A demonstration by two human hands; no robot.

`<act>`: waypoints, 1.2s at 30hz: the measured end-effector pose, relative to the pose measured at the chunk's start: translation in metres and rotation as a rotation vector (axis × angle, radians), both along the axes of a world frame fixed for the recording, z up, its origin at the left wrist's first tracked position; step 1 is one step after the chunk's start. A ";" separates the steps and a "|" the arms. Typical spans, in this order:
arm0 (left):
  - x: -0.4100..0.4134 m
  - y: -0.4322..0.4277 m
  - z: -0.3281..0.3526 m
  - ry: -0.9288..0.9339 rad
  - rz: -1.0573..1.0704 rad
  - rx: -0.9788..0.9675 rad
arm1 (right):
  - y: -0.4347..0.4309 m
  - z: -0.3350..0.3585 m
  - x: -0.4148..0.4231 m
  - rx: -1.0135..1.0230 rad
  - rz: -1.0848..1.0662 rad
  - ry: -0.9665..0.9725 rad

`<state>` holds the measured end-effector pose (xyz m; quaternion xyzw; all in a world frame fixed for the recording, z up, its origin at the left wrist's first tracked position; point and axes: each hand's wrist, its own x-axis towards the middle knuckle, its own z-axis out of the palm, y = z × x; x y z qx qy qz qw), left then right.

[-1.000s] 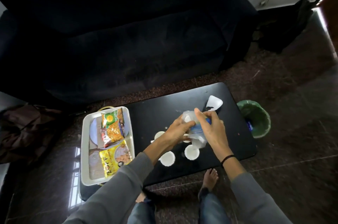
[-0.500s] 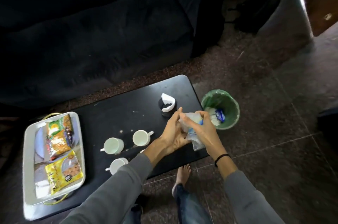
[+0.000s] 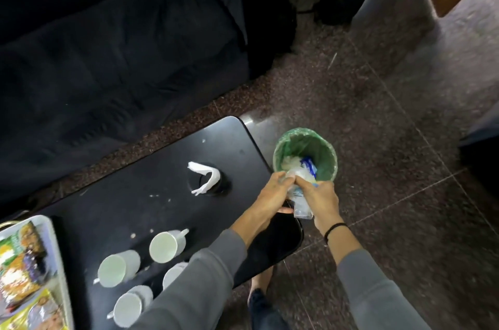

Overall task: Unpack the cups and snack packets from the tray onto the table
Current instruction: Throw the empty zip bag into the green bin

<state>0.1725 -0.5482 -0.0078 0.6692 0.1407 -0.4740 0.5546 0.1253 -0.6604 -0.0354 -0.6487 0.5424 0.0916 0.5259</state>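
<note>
Filling the upper left of the frame is a dark sofa, with speckled brown floor spreading across the right half. Below the sofa, the black table runs from the lower left toward the centre. At the far lower-left edge sits the grey tray, its snack packets lying inside it, blurred. On the table just right of the tray stand four white cups, one partly hidden by a grey sleeve. Right of the table's corner, on the floor near the centre, stands a small bin with a green liner, holding crumpled wrappers. Toward the table's far side lies a folded white paper piece on a dark round object. Just below the bin's near rim, the left hand and right hand meet, both with fingers closed on a crumpled clear plastic wrapper held between them. A black band circles the right wrist.
</note>
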 end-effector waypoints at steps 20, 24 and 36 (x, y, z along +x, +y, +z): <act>0.042 -0.032 -0.073 -0.006 -0.109 0.140 | -0.064 -0.078 0.057 -0.243 0.162 0.092; 0.039 -0.025 -0.069 -0.008 -0.100 0.145 | -0.048 -0.073 0.050 -0.221 0.179 0.075; 0.020 0.035 -0.015 -0.079 -0.007 0.103 | 0.027 -0.009 0.025 -0.248 0.346 -0.090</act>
